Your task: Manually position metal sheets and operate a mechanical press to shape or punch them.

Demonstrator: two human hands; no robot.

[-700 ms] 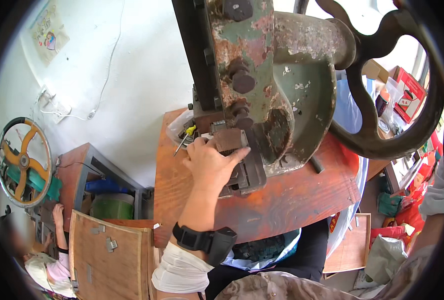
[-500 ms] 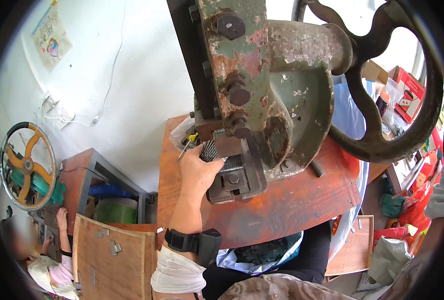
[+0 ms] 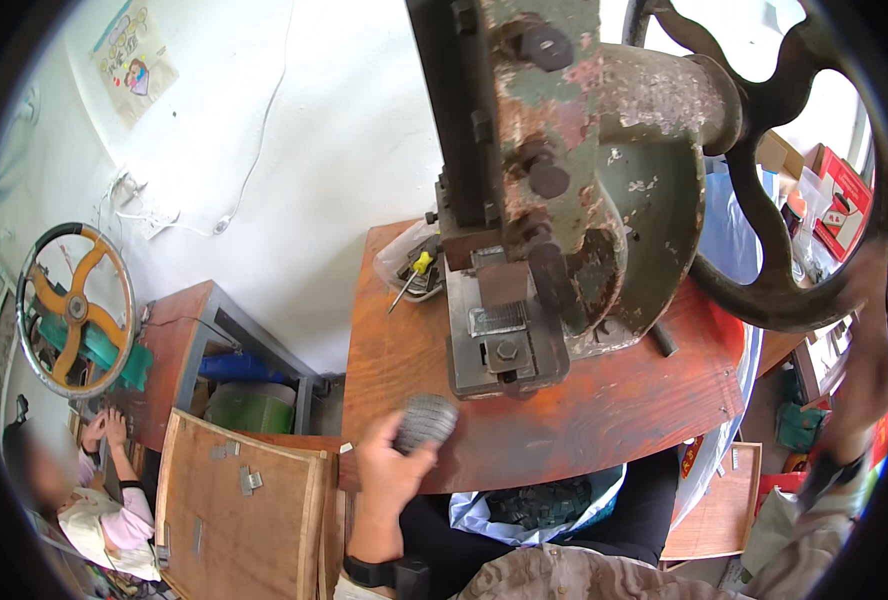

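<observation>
My left hand (image 3: pixel 389 472) is closed round a grey, finely ribbed bundle (image 3: pixel 426 422), which looks like thin metal strips held together; motion blurs it. It hangs just off the front edge of a hand press's die block (image 3: pixel 507 352). On that block a small ridged grey metal plate (image 3: pixel 498 319) lies beneath the press ram (image 3: pixel 551 180). My right hand (image 3: pixel 869 272), smeared by motion, is at the rim of the large dark handwheel (image 3: pixel 754 290) on the right; its fingers cannot be made out.
The press stands on a reddish wooden table (image 3: pixel 604 420). Behind the die, a clear tub (image 3: pixel 404 262) holds a yellow-handled screwdriver (image 3: pixel 421 264). Below my lap's edge sits a bag of dark pieces (image 3: pixel 539 505). At left, another person (image 3: pixel 104 510) works near a second wheel (image 3: pixel 77 308).
My left hand has drawn back from the die toward me with the ribbed bundle, leaving a plate on the block. My right hand has come into view at the handwheel. The view has shifted.
</observation>
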